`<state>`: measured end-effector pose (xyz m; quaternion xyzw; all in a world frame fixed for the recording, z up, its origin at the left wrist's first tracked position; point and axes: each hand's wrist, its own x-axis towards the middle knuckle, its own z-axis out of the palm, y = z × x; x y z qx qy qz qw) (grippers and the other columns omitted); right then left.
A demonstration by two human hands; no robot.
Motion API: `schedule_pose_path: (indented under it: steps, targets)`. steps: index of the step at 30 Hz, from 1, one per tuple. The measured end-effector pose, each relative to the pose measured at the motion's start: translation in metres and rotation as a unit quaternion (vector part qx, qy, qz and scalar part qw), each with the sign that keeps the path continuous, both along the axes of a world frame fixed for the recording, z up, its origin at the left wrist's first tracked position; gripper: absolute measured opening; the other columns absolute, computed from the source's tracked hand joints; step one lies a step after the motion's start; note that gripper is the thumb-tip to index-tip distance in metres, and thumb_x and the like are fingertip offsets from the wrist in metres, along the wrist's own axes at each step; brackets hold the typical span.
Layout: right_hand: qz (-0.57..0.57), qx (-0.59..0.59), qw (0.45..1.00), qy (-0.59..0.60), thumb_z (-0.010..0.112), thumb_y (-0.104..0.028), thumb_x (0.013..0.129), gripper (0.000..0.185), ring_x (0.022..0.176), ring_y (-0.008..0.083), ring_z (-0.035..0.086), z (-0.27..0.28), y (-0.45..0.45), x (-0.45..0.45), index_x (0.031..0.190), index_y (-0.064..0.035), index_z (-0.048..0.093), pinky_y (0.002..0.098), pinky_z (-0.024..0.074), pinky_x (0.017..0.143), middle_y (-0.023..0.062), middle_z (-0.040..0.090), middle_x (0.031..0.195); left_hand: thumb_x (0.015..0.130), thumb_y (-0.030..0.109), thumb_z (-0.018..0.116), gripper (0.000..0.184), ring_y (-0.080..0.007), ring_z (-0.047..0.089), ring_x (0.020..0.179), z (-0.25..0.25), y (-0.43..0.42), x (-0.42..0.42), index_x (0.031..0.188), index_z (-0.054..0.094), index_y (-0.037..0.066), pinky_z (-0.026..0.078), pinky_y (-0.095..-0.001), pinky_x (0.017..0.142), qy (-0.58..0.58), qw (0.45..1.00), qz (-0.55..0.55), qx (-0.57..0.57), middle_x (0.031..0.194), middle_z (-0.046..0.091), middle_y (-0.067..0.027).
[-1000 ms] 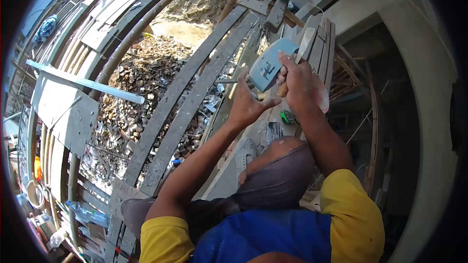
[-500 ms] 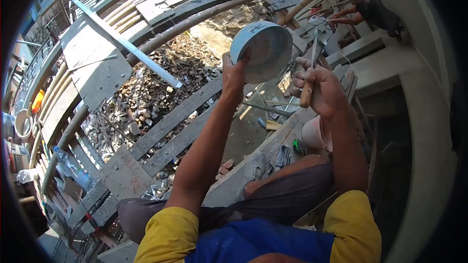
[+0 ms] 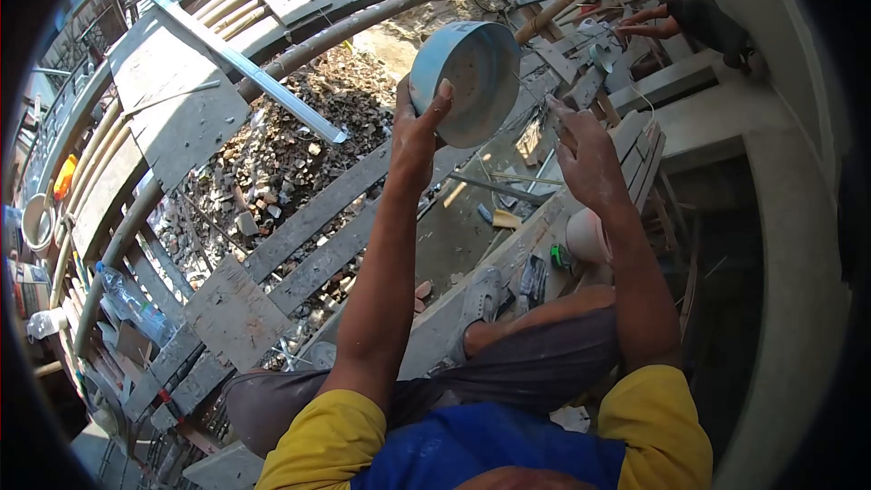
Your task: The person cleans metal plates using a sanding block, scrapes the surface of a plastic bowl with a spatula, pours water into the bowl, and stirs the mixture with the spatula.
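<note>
My left hand [image 3: 415, 141] grips the rim of a light blue bowl [image 3: 472, 82], thumb on the inside, fingers behind it. The bowl is tilted so that its greyish, smeared inside faces right. To the right of it, apart from the bowl, my right hand [image 3: 592, 159] is raised with its back toward me and its fingers bent. The narrow, wooden-handled trowel seen in this hand a moment before is hidden behind it now. Below the right wrist stands a pale bucket [image 3: 588, 236], beside a green and black object [image 3: 561, 257] like a tape measure.
Rubble [image 3: 308, 141] lies ahead, crossed by wooden planks [image 3: 318, 229]. A long metal strip [image 3: 240, 65] slants over a board [image 3: 177, 95]. Plastic bottles [image 3: 136, 304] lie left. Another person's arm [image 3: 653, 23] reaches in at the upper right, by a concrete wall [image 3: 789, 218].
My left hand has moved the bowl slightly left and up. My right hand has turned its back toward me, so the trowel's handle and blade are out of sight.
</note>
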<state>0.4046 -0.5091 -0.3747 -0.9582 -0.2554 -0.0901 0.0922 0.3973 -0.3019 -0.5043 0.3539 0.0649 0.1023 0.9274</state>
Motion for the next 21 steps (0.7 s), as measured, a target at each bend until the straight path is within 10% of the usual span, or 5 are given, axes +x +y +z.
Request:
schedule_pose_path:
  steps: [21]
  targets:
    - [-0.076,-0.046,0.992,0.085,0.053,-0.002,0.087,0.043,0.098,0.0442,0.061,-0.015,0.053,-0.018,0.131,-0.0015,0.056,0.0480,0.0494,0.086,0.0283,0.061,0.103,0.066,0.055,0.086,0.107,-0.0272,0.048,0.124,-0.026,-0.017,0.000,0.144,0.028,0.009,0.042,-0.0408,0.103,-0.186,0.979,0.008,-0.088,0.134,0.046,-0.0146]
